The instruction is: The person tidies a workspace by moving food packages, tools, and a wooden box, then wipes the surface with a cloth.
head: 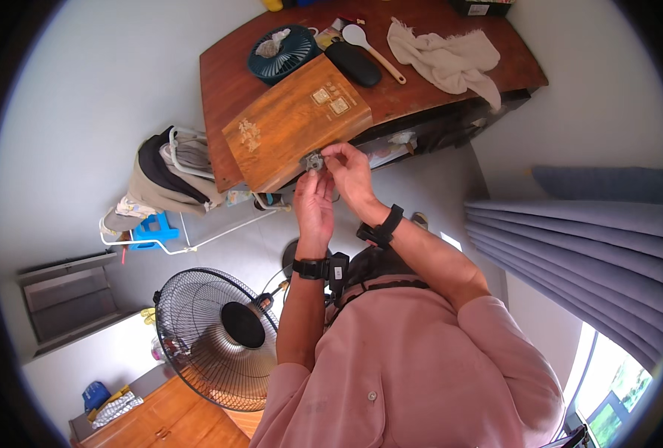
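Note:
A wooden box (292,123) with pale carved characters and square emblems on its top lies at an angle on the table's front edge. On its near side is a small grey metal clasp (313,161). My right hand (351,173) pinches the clasp's right side between thumb and fingertips. From below, my left hand (314,204) holds the clasp's lower edge with the thumb, its other fingers close behind. The fingertips partly cover the clasp, so its finer parts cannot be made out.
On the dark red wooden table (225,84) are a small teal fan (283,56), a black case (354,64), a white spoon with a wooden handle (373,53) and a beige cloth (443,56). A draped white metal rack (242,234) stands left, a pedestal fan (214,336) nearer me.

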Demonstrator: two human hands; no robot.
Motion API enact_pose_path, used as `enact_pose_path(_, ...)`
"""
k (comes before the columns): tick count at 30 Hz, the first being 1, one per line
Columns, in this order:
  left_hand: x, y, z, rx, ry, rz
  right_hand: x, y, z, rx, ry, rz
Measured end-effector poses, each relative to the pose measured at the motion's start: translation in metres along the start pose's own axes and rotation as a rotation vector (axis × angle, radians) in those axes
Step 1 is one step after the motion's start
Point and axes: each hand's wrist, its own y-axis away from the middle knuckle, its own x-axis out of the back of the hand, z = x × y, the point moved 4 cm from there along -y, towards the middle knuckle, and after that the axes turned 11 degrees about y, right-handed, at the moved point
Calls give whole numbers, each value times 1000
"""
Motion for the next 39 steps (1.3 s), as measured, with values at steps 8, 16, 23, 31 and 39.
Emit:
enact_pose_path(8, -4, -1, 10, -76, -212, 72, 10, 4, -4, -24, -113, -82)
enact_pose_path(16, -37, 9, 40, -170, -335, 30, 50, -3, -13, 28, -90, -67)
enact_pose_path(23, -109, -17, 115, -191, -454, -77, 76, -10, -52, 195, 80, -99)
enact_pose_path(31, -132, -55, 163, -176, -569, -100, 108, 134, -316, 1383, 738, -264)
enact_pose_path(39, -123, -53, 149, -213, -552, -95, 107, 155, -349, 1251, 394, 88)
